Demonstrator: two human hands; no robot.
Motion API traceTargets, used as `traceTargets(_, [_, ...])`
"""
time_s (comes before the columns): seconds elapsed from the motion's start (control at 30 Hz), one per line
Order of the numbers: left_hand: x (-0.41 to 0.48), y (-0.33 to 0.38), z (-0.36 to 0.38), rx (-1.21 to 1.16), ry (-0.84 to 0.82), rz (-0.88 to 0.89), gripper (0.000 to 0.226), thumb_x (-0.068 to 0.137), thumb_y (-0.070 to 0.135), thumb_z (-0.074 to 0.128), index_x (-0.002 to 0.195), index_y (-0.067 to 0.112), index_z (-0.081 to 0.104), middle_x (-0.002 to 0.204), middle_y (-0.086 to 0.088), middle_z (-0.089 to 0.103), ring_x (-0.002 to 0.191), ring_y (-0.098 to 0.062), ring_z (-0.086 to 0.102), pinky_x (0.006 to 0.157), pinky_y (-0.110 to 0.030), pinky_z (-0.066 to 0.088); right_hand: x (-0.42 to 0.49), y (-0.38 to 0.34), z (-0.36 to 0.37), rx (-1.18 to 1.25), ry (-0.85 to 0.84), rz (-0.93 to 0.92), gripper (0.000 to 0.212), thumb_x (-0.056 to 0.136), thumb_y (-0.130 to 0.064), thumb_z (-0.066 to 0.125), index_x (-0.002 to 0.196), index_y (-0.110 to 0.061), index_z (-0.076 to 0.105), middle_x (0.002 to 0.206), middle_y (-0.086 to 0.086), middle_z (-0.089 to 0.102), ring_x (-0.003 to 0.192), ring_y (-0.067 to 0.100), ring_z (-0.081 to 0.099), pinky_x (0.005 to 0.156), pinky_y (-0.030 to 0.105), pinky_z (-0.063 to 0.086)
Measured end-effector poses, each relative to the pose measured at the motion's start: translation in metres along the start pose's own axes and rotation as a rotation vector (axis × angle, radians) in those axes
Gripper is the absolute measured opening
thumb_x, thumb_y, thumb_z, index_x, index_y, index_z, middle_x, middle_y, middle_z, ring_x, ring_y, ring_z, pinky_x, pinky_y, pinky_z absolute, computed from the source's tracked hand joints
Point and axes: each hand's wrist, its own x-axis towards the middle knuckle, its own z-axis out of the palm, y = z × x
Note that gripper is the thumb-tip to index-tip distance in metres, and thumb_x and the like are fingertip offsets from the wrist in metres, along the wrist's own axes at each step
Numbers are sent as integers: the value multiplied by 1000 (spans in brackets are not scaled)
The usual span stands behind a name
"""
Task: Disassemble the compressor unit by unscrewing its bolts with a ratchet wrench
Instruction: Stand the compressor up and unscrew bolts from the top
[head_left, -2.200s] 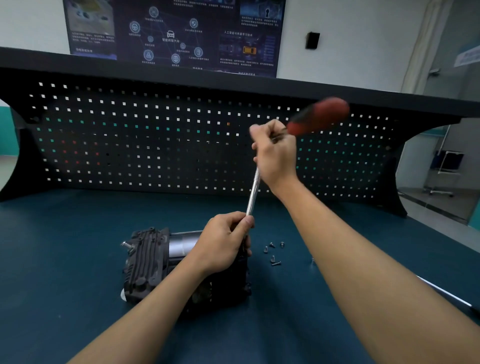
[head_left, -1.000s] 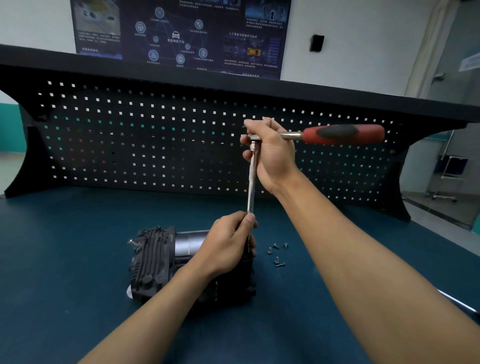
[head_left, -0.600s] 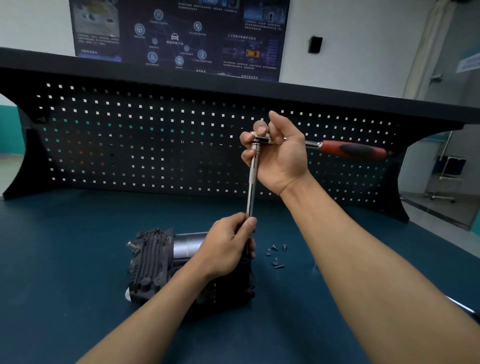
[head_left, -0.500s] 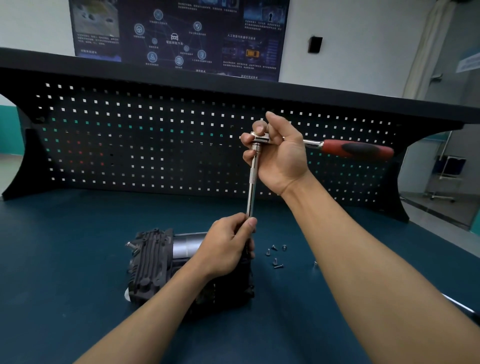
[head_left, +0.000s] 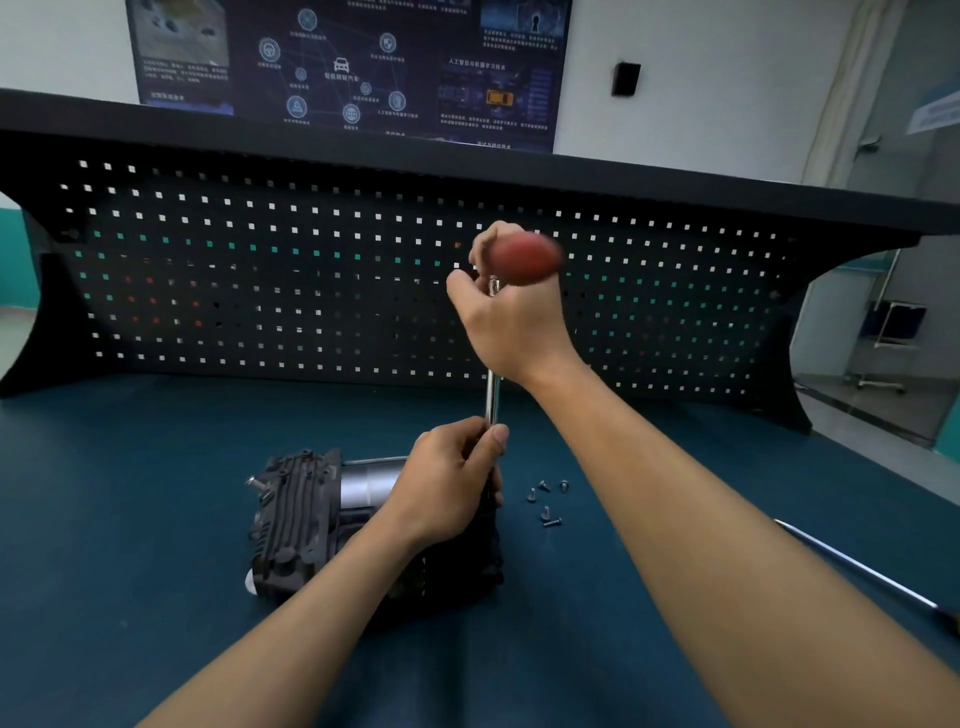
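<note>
On a teal bench (head_left: 156, 519) lies the compressor (head_left: 301, 519); the left hand (head_left: 447, 483) curls round the extension (head_left: 492, 397) low down, likely steadying it on a bolt (hidden), while the right hand (head_left: 511, 327) grips the ratchet (head_left: 524, 257). Loose bolts (head_left: 545, 499) lie beside.

The ratchet wrench (head_left: 524, 258) is motion-blurred — the left hand (head_left: 447, 483) hides the foot of its extension bar (head_left: 491, 397).

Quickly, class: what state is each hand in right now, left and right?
Left hand: closed round the extension shaft, just above the compressor.
Right hand: closed round the ratchet wrench near its head.
</note>
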Motion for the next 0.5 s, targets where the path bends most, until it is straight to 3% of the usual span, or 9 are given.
traceTargets(0.17, [-1,1,1,27,18,20,38,103,34,47,77,6,55,64,-4,70,55,-8,66,54,-15,44,-5,-6,10,-615,26,-101,15,84,-21,61,89,-23,47,93,-8,48,75,18,50,54,26,32])
traceTargets(0.3, [0,2,0,10,1,-11,40,104,36,45,88,3,62,66,-5,71,60,-13,70,61,-28,52,-2,-9,20,-795,-44,-25,23,86,-27,60,107,-20,53,103,-4,45,83,23,47,58,29,30])
traceTargets(0.5, [2,2,2,43,16,-22,40,103,37,46,82,6,62,64,-3,71,59,-11,69,59,-26,51,1,-11,27,-1048,-54,32,32,83,-29,61,112,-22,49,118,5,49,92,28,49,70,38,29])
